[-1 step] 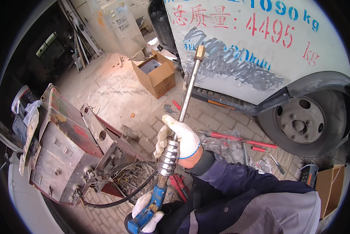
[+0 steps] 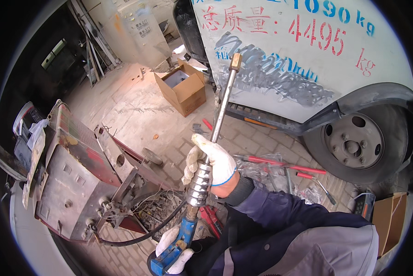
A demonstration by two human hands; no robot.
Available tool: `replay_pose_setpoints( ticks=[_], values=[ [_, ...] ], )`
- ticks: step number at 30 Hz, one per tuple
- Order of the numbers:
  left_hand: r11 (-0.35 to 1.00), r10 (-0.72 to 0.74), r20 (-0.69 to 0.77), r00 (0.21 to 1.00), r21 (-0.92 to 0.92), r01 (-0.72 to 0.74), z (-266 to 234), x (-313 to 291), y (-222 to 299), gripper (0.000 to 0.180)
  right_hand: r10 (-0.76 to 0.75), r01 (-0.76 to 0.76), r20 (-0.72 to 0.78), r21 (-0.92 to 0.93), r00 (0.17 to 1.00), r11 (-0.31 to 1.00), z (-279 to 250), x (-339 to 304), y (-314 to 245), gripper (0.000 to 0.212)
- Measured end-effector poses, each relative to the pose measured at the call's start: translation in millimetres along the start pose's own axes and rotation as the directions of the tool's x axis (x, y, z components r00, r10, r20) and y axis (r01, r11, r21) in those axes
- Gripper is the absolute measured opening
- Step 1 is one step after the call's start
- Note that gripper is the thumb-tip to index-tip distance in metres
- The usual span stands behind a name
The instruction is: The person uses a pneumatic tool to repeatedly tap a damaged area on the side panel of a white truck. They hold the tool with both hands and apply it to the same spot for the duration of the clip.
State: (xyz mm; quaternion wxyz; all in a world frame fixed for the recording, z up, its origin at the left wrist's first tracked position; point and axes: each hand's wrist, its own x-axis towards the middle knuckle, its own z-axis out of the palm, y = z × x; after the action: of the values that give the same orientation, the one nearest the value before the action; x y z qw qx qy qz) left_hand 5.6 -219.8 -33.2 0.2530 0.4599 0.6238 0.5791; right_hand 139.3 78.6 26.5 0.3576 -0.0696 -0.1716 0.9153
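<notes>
Slanting up through the middle is a slide hammer with a blue pistol-style handle, ringed chrome weight, long steel rod and brass-coloured hex end. My right hand, in a white glove, is closed around it at the top of the weight, thumb lying along the rod. Lower down, my gloved left hand grips the blue handle; part of that hand is hidden behind it. The hex end stands in front of the white vehicle panel, and I cannot tell whether they touch. A black cable passes behind the tool.
A worn metal machine stands at left, beside debris. An open cardboard box sits beyond. Red-handled tools and plastic wrap lie on the paving near the wheel. Another cardboard box is at lower right.
</notes>
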Motion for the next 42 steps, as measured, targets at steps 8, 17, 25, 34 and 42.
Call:
replay_pose_setpoints(
  ticks=[8, 17, 25, 34, 42],
  values=[
    [0.996, 0.075, 0.093, 0.993, 0.043, -0.079, 5, 16, -1, 0.095, -0.043, 0.045, -0.078, 0.016, 0.996, 0.999, -12, -6, -13, 0.052],
    [0.972, 0.206, 0.213, 0.955, 0.068, -0.225, 11, 39, 9, 0.092, -0.084, 0.084, -0.002, 0.058, 0.996, 0.995, -15, -2, -28, 0.047],
    [0.868, 0.371, 0.318, 0.873, 0.216, -0.448, 17, 53, 31, 0.076, -0.091, 0.091, -0.019, 0.023, 0.996, 0.996, -16, -3, -30, 0.051],
    [0.792, 0.436, 0.444, 0.783, 0.224, -0.568, 11, 57, 60, 0.059, -0.092, 0.093, -0.056, 0.016, 0.994, 0.996, -3, -11, -34, 0.051],
    [0.797, 0.461, 0.432, 0.775, 0.183, -0.576, 11, 67, 57, 0.054, -0.126, 0.125, -0.090, -0.020, 0.988, 0.992, -10, -6, -30, 0.056]
  ],
)
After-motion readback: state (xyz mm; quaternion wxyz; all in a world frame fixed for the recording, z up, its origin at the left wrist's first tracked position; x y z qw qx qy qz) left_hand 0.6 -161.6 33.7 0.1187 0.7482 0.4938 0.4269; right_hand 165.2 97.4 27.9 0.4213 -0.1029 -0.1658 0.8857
